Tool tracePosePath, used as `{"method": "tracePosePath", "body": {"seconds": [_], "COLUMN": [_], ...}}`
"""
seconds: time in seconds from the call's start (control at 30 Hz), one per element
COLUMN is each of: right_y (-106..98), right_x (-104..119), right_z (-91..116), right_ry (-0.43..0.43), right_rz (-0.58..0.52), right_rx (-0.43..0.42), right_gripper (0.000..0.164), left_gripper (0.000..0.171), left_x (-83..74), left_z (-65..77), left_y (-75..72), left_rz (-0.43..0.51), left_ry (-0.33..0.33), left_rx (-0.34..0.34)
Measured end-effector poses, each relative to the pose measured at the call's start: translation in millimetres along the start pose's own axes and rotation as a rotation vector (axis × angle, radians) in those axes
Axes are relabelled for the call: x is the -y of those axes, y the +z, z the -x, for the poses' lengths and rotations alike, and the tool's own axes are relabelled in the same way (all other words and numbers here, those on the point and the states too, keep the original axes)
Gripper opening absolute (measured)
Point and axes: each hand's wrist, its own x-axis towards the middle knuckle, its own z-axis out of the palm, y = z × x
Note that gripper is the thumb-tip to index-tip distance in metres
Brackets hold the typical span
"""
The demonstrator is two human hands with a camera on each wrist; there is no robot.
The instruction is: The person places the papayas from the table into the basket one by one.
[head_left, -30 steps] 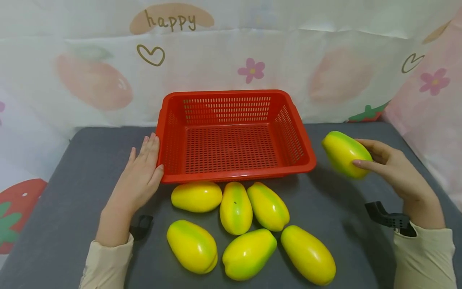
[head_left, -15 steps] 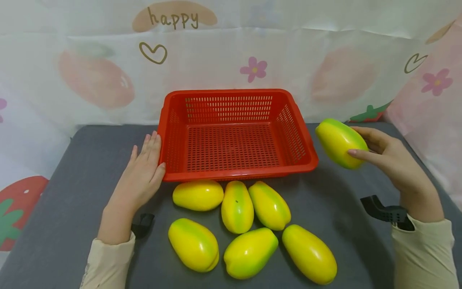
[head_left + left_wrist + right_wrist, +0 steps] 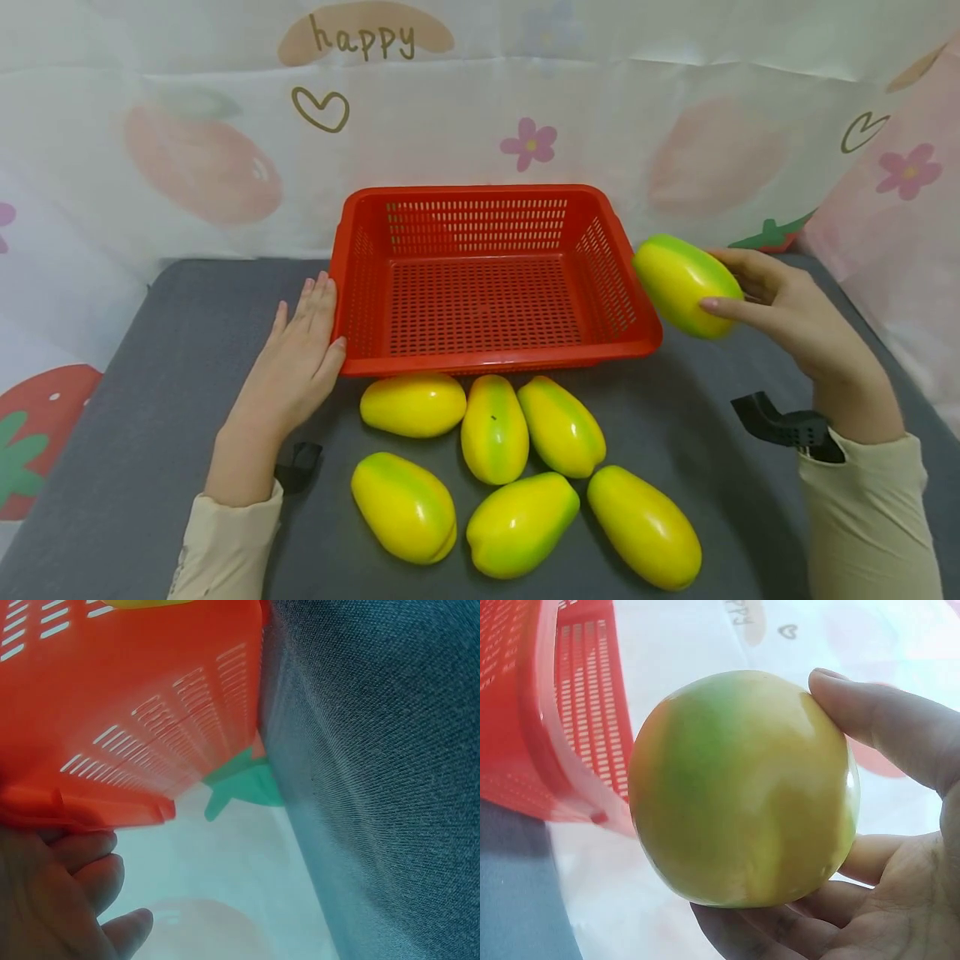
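Note:
My right hand [image 3: 783,312] grips a yellow-green papaya [image 3: 686,287] between thumb and fingers. In the head view the fruit's tip overlaps the right rim of a red plastic basket [image 3: 487,362]. The right wrist view shows the papaya's rounded end [image 3: 742,795] filling the grasp, with the basket wall [image 3: 592,697] to the left. My left hand [image 3: 288,358] lies with straight fingers along the basket's left side. From the left wrist, its fingers [image 3: 97,877] appear right at the rim, outside the slotted wall. The basket's slatted floor is bare.
Several more papayas lie in front of the basket: three close to its front wall, one of them sideways [image 3: 412,406], and three nearer me, including one at right [image 3: 645,527]. Grey cloth [image 3: 195,333] covers the table. A printed white curtain [image 3: 450,125] stands behind.
My right hand has lifted the papaya and carried it leftward, up to the basket's right rim. The left hand keeps its place against the basket; the other papayas stay put.

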Motion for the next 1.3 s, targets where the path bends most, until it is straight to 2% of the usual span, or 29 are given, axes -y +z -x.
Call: {"method": "tracePosePath", "body": {"seconds": [0.27, 0.5, 0.73, 1.1, 1.3], "right_y": [8, 14, 21, 32, 38], "right_x": [16, 27, 36, 50, 56], "right_z": [-9, -18, -27, -43, -51], "right_ry": [0.009, 0.022, -0.004, 0.025, -0.009], "right_rz": [-0.018, -0.023, -0.045, -0.029, -0.039], "right_rx": [0.057, 0.075, 0.1, 0.141, 0.158], "right_gripper": [0.053, 0.055, 0.054, 0.058, 0.059], "left_gripper": [0.064, 0.063, 0.064, 0.064, 0.064], "left_x": [0.4, 0.5, 0.4, 0.9, 1.2], "left_z": [-0.8, -1.5, -1.4, -1.0, -0.5], "left_y": [1.4, 2.2, 1.3, 1.3, 1.3], "left_rz": [-0.007, -0.01, -0.017, -0.022, -0.022], "left_ry": [0.0, 0.0, -0.005, -0.006, -0.003], "left_rx": [-0.006, -0.003, -0.001, -0.004, -0.008]}}
